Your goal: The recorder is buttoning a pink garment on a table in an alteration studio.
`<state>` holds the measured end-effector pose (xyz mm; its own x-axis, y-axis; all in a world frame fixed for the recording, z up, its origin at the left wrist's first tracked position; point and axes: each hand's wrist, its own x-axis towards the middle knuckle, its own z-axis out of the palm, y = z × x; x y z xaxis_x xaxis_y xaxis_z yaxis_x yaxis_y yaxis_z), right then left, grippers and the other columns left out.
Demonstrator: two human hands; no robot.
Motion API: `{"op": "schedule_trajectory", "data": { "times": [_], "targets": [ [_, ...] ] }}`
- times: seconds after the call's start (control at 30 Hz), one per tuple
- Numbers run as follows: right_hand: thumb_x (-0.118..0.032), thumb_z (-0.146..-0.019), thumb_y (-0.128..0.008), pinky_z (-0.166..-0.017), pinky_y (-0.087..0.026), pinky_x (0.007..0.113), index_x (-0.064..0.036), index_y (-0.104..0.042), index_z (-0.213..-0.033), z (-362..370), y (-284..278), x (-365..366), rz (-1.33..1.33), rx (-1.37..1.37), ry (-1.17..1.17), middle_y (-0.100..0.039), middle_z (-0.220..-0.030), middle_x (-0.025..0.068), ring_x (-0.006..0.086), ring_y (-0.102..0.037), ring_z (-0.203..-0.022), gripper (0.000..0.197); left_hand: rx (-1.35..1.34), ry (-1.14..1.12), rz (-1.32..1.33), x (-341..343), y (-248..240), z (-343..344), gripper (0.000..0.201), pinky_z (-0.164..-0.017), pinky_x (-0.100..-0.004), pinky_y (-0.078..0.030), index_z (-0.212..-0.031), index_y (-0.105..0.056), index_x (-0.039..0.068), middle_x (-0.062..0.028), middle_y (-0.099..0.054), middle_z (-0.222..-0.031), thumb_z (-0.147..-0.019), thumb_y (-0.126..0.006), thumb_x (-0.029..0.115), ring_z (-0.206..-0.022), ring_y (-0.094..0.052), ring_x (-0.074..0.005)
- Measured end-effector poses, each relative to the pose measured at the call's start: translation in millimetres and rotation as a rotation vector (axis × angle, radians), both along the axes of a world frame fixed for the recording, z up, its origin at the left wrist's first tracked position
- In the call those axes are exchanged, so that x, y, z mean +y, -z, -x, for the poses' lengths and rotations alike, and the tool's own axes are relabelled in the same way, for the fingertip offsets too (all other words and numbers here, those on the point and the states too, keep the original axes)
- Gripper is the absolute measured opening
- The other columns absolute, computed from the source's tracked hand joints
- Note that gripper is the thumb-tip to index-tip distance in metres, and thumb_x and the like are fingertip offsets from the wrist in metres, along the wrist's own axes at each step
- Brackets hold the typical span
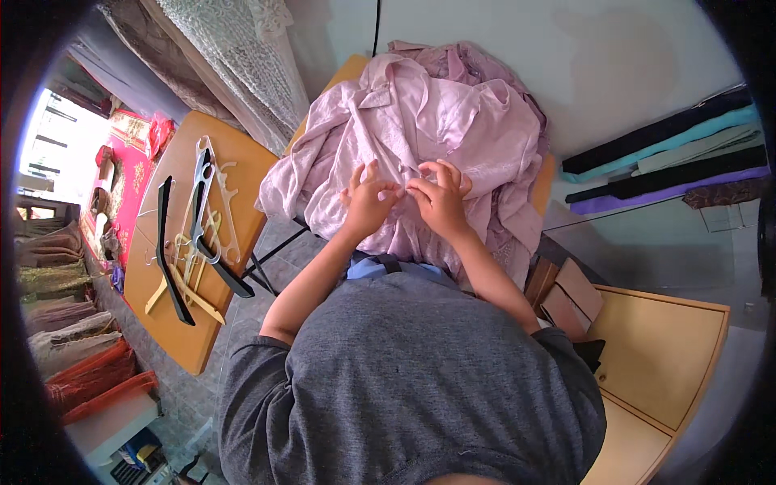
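Observation:
A crumpled light pink satin garment (469, 113) with a collar lies heaped over the table in front of me. Over its near middle part, my left hand (369, 202) is closed in a pinch, thumb and index finger together and the other fingers raised. Close by on the right, my right hand (440, 194) pinches in the same way, its fingertips almost meeting the left ones. Between them a small bit of the pink cloth appears held; the exact part is too small to make out. A darker mauve cloth (517, 73) shows behind the garment.
Left of me stands a wooden table (190, 339) with several black, white and yellow clothes hangers (164, 250). A white lace cloth (250, 56) hangs beyond it. Folded fabrics (671, 153) lie on the right, above a light wooden cabinet (663, 347) and a brown box (572, 299).

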<state>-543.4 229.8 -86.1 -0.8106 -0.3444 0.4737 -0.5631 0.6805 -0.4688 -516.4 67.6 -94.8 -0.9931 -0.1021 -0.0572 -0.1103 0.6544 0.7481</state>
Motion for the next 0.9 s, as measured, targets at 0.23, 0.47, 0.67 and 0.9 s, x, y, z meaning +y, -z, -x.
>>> {"op": "schedule_trajectory", "data": {
  "times": [0.23,0.47,0.67,0.9],
  "targets": [
    [-0.018,-0.076,-0.068,-0.093,-0.028,0.045,-0.014,-0.068,-0.084,4,13,-2,0.096,-0.056,0.041,-0.053,-0.109,0.0051,0.0281,-0.044,-0.111,0.009,0.164,-0.052,0.153,7,16,-3,0.019,-0.102,-0.0539,-0.017,-0.091,-0.071,0.017,-0.0224,-0.041,-0.137,-0.074,-0.068,0.025,-0.132,-0.026,-0.0402],
    [-0.018,-0.077,-0.068,-0.09,-0.03,0.042,-0.0138,-0.067,-0.086,1,30,1,0.106,-0.053,0.095,-0.053,-0.109,0.0054,0.0277,-0.045,-0.108,0.011,0.206,-0.039,0.162,2,40,8,0.02,-0.103,-0.0524,-0.017,-0.092,-0.072,0.018,-0.0238,-0.039,-0.137,-0.075,-0.067,0.028,-0.131,-0.025,-0.0412],
    [-0.019,-0.077,-0.068,-0.09,-0.029,0.045,-0.0151,-0.067,-0.087,2,26,-1,0.139,-0.043,0.073,-0.053,-0.109,0.0052,0.0273,-0.045,-0.108,0.011,0.213,0.048,0.121,5,43,9,0.02,-0.104,-0.0496,-0.017,-0.092,-0.072,0.017,-0.0201,-0.039,-0.139,-0.077,-0.068,0.031,-0.132,-0.025,-0.0375],
    [-0.025,-0.077,-0.068,-0.089,-0.026,0.047,-0.0181,-0.068,-0.085,0,33,-1,0.132,-0.106,0.088,-0.053,-0.11,0.0025,0.0254,-0.044,-0.109,0.01,0.195,-0.023,-0.027,5,36,-1,0.016,-0.096,-0.0579,-0.017,-0.087,-0.072,0.018,-0.0151,-0.042,-0.139,-0.075,-0.07,0.029,-0.133,-0.026,-0.0346]
  ]
}}
